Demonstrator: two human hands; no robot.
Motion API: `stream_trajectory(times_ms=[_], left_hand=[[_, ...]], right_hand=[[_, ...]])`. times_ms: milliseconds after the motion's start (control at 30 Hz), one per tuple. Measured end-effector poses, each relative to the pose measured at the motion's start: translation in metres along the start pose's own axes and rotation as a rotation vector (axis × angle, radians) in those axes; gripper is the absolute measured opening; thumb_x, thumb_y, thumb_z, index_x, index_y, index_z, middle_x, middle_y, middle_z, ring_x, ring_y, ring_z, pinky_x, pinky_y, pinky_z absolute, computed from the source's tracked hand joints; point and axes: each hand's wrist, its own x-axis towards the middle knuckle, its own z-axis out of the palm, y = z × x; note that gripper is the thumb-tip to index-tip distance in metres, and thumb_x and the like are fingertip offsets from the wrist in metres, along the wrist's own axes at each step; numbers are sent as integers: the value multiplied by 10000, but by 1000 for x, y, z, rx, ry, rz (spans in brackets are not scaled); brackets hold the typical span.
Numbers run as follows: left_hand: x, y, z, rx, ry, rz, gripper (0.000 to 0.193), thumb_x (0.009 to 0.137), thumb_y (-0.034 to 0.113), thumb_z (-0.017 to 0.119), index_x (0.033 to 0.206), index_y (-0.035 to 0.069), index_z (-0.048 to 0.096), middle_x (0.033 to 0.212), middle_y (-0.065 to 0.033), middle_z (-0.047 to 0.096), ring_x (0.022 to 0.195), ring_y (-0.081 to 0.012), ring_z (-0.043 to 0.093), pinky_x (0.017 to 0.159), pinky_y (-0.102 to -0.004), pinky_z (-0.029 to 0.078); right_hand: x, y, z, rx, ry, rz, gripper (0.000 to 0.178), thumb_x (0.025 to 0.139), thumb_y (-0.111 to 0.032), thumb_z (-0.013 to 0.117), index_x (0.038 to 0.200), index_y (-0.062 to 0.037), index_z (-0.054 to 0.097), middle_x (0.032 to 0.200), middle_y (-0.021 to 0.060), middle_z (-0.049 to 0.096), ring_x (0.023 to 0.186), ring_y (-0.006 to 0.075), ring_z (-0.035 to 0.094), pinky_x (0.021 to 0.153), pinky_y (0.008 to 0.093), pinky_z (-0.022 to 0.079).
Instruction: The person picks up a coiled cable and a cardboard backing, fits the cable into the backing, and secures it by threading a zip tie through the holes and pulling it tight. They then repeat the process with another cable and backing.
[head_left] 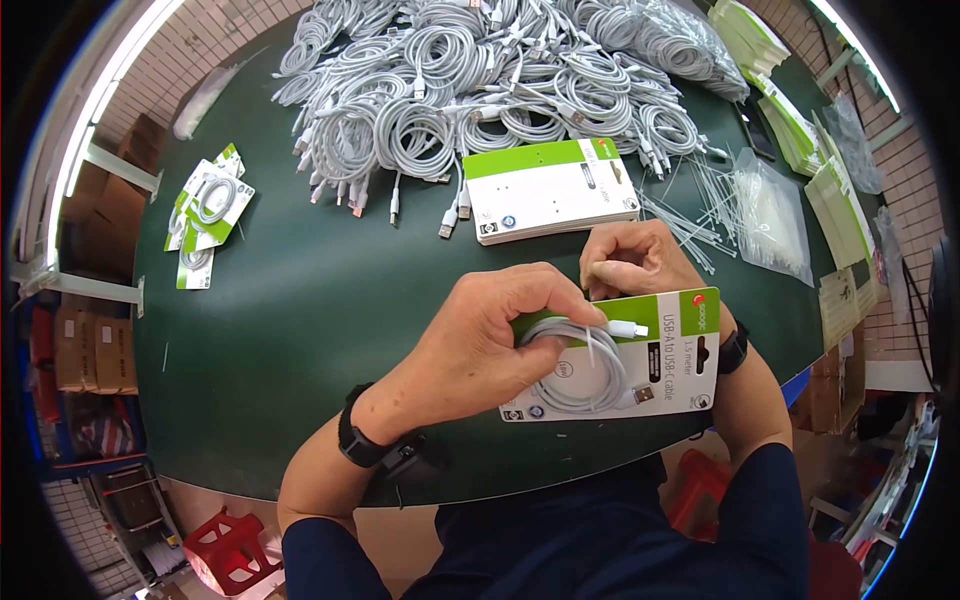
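My left hand [490, 345] pinches a coiled white USB cable [622, 375] between thumb and fingers. The coil lies against the face of a green and white backing card [685, 360], tilted above the table's near edge. A thin white cable tie [590, 350] crosses the coil. Beyond the card's far edge is my right hand [640, 260], its fingers curled together; whatever they hold, if anything, is hidden. A stack of similar cards [550, 200] lies just past the right hand. Loose white cable ties [690, 235] are scattered to its right.
A big heap of coiled cables [430, 145] covers the table's far side. Carded cables [212, 205] lie at the left. On the right are a bag of cable ties [775, 225], a dark phone [757, 130] and more cards [840, 205]. A red stool [225, 550] stands below.
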Motion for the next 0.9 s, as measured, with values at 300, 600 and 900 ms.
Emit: stream_trajectory(times_ms=[300, 600, 900], left_hand=[[0, -10, -7, -1, 122, -17, 346, 772, -180, 579, 1039, -23, 733, 1054, -84, 698, 996, -154, 664, 911, -275, 525], [-4, -15, -6, -54, 139, 8, 369, 767, -152, 550, 1066, -24, 725, 1031, -61, 706, 970, -125, 665, 888, -263, 538], [-2, -12, -4, 23, 64, 2, 382, 738, -165, 587, 1057, -12, 730, 1024, -85, 713, 969, -166, 681, 895, -281, 535]], right_hand=[[-13, 26, 19, 88, -64, -174, 447, 773, -213, 850, 1139, -4, 701, 1051, 59, 683, 929, 107, 643, 788, 260, 542], [-8, 36, 31, 129, -71, -253, 386, 762, -207, 837, 1040, 6, 675, 997, 46, 656, 882, 127, 627, 713, 276, 518], [5, 12, 32, -390, 3, -604, 230, 817, -192, 777, 870, -6, 651, 851, 85, 653, 705, 187, 610, 619, 281, 475]])
